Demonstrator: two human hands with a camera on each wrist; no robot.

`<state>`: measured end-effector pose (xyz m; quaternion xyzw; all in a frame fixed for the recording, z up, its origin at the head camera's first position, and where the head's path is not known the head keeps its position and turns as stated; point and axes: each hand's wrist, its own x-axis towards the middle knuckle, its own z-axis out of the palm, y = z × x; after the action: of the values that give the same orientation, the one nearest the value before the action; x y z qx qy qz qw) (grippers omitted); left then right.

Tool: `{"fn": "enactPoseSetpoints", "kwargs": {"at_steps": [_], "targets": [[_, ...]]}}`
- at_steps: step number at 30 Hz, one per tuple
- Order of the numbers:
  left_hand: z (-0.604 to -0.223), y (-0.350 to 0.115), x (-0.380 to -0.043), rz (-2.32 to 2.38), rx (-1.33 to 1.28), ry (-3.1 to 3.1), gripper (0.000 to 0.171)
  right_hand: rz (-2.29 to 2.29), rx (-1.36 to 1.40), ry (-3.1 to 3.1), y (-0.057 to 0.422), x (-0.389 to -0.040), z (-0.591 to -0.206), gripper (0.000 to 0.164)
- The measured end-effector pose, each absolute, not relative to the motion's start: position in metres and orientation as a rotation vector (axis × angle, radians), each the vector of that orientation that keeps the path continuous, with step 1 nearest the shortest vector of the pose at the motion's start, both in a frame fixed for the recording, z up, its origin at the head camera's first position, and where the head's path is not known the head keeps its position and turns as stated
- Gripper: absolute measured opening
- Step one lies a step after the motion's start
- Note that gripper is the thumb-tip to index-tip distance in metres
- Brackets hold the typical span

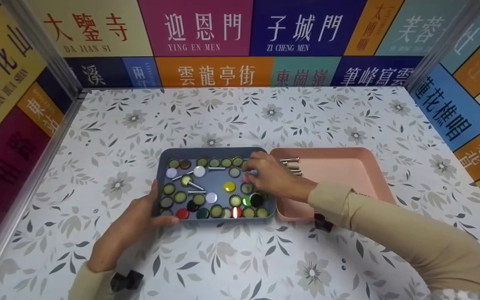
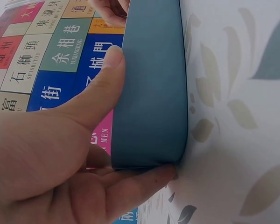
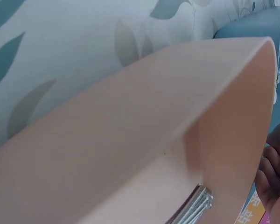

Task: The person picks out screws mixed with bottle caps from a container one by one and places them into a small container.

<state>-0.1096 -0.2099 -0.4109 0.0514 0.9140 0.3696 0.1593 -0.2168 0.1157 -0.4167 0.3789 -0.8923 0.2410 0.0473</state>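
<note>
A blue-grey tray (image 1: 219,219) holds many bottle caps, among them a yellow cap (image 1: 228,187), and several silver screws (image 1: 196,186). At its left end my left hand (image 1: 138,214) grips the wall, thumb over the front rim and fingers along the outer side (image 2: 149,93). My right hand (image 1: 267,175) reaches over the right wall, fingers curled and tips down among the caps. A lilac cap (image 1: 253,172) shows by those fingertips; I cannot tell whether they pinch anything. In the right wrist view, part of the right hand (image 3: 273,179) appears beyond the pink tray's wall.
A pink tray (image 1: 336,156) stands right against the blue-grey one, partly under my right forearm. Silver screws (image 3: 196,207) lie bundled at its left end. Patterned paper covers the table (image 1: 223,258). Panels with printed characters (image 1: 206,29) stand at the back and sides.
</note>
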Motion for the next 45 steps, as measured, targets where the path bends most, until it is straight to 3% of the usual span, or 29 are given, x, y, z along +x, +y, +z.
{"fn": "enactPoseSetpoints", "kwargs": {"at_steps": [45], "targets": [[-0.41, -0.21, -0.11, 1.047, 0.127, 2.605, 0.12, 0.68, 1.236, -2.852, 0.076, -0.228, -0.41, 0.022]]}}
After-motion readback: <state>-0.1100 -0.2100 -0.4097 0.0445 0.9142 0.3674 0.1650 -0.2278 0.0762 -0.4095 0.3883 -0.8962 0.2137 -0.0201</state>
